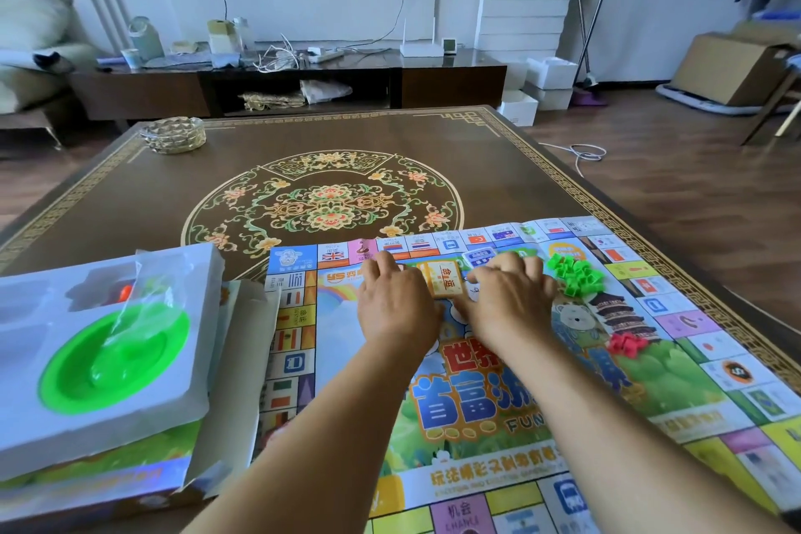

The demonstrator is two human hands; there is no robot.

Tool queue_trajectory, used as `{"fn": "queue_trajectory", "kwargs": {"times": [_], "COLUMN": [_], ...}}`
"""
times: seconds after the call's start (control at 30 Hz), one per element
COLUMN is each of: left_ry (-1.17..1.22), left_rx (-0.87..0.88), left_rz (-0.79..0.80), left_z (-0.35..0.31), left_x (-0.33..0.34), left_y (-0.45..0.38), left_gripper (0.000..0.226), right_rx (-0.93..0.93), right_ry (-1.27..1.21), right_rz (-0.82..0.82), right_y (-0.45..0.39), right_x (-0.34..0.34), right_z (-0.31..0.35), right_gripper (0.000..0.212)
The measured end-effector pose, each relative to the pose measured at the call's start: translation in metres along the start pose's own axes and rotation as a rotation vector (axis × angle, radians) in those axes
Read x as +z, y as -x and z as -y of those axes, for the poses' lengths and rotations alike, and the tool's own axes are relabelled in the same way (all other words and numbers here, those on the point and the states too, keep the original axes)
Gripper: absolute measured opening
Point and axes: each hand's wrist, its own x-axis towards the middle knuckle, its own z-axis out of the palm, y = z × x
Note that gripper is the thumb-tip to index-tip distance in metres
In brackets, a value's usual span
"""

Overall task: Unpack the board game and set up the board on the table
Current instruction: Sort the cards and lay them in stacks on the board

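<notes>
The colourful paper game board (477, 416) lies unfolded on the right half of the brown patterned table (130, 204). My left hand (392, 301) and my right hand (509, 299) rest on the board's far part, either side of a yellow card stack (444, 277) that their fingers touch. A blue card stack (479, 258) sits just behind my right hand. A heap of green plastic houses (574, 275) and a few red ones (626, 345) lie on the board to the right. The white plastic insert tray (104, 360) with a green dish sits on the game box (86, 486) at left.
A glass ashtray (173, 134) stands at the table's far left corner. A folded paper sheet (242, 360) lies between the box and the board. A TV cabinet (286, 78) with clutter stands behind the table, cardboard boxes (732, 65) on the floor at far right.
</notes>
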Motion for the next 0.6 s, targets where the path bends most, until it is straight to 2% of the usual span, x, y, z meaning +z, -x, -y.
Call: {"fn": "queue_trajectory", "kwargs": {"times": [0.47, 0.6], "left_ry": [0.039, 0.067], "left_rx": [-0.028, -0.052], "left_rz": [0.030, 0.036], "left_z": [0.000, 0.000], "left_x": [0.009, 0.010], "left_y": [-0.020, -0.023], "left_gripper": [0.017, 0.019], "right_rx": [-0.057, -0.047], "right_ry": [0.040, 0.038], "right_rz": [0.030, 0.024], "right_y": [-0.017, -0.020], "right_x": [0.008, 0.010], "right_z": [0.006, 0.006], "right_gripper": [0.022, 0.021]}}
